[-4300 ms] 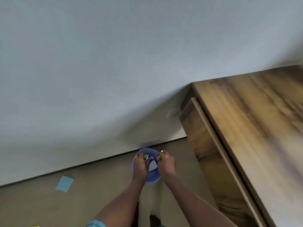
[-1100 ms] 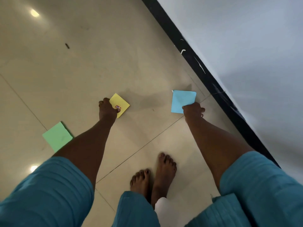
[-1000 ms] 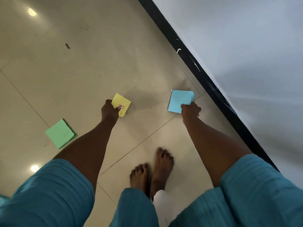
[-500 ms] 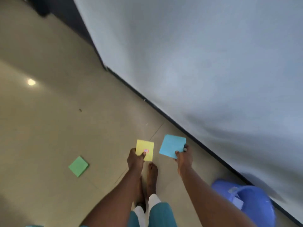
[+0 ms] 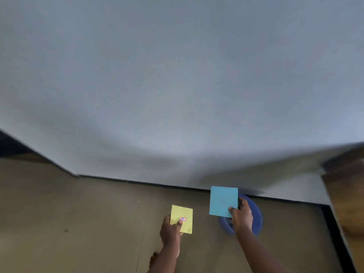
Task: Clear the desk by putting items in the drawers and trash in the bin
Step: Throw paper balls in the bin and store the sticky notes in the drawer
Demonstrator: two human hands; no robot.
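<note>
My left hand (image 5: 171, 230) grips a yellow paper square (image 5: 182, 215) with a small red and blue label, held upright above the floor. My right hand (image 5: 241, 215) pinches a light blue paper square (image 5: 223, 200) by its lower right corner. That blue square hangs right over the blue plastic bin (image 5: 256, 217), which stands on the floor against the wall. My right hand and the paper hide most of the bin's opening.
A pale grey wall (image 5: 177, 85) fills the upper view, with a dark skirting line (image 5: 157, 184) along the beige tiled floor (image 5: 78, 223). The wooden desk's edge (image 5: 346, 194) shows at the far right. My foot (image 5: 154, 257) peeks out below my left arm.
I have risen from the floor and turned right toward the bin, carrying both papers. The blue square now hangs over the bin. The green square on the floor has left the view.
</note>
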